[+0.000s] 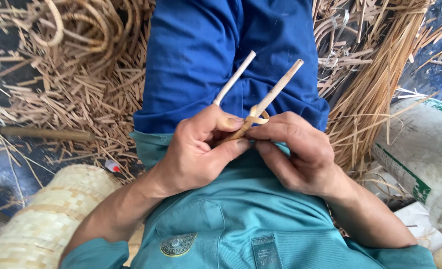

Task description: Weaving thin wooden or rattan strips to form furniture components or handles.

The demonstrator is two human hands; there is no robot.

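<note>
My left hand and my right hand meet over my lap, above blue trousers and a teal shirt. Together they pinch two pale cane sticks, one leaning left and one leaning right, which cross where my fingers meet. A thin flat cane strip is looped around the right stick just above my thumbs. The sticks' lower ends are hidden inside my hands.
A woven cane basket lies at the lower left. Loose cane offcuts cover the floor on the left, with coiled cane behind. A bundle of long strips stands at right, beside a white sack.
</note>
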